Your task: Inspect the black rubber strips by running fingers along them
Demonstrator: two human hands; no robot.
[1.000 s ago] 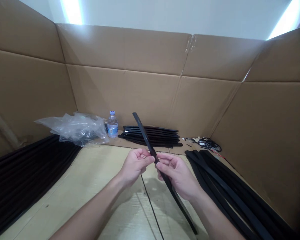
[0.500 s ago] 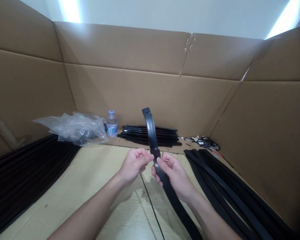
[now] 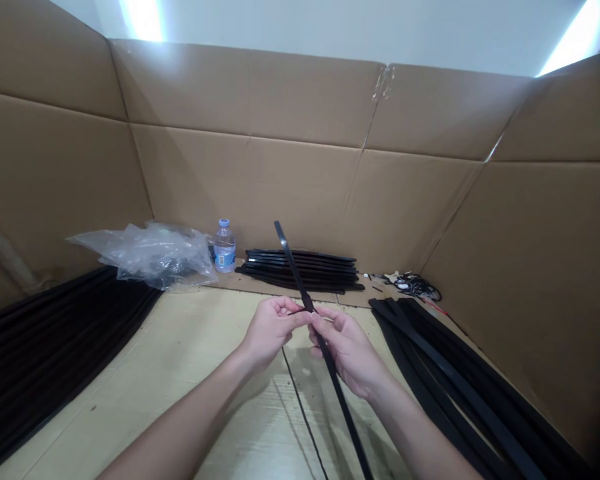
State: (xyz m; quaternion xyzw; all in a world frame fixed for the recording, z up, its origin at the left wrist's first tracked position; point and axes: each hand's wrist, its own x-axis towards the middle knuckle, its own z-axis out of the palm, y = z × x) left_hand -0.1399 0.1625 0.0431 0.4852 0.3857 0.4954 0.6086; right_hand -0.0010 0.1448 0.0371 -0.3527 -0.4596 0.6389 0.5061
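Observation:
My right hand is closed around a long black strip, thumb and fingers pinching it just below a band of dark cord wound about it. The strip stands edge-on to me, its far end rising toward the back wall and its near end running down past the bottom of the view. My left hand is pinched shut against the winding, fingertips meeting the right thumb. From under it a thin black cord trails down over the table. What lies between the touching fingertips is partly hidden.
Dark strips lie along the left, and more black strips on the right. At the back are a clear plastic bag, a water bottle, a stack of black pieces and tangled cords. Cardboard walls surround the table.
The strip has turned from flat-side facing me to edge-on, and its far end has shifted left. Both hands have come together at the winding.

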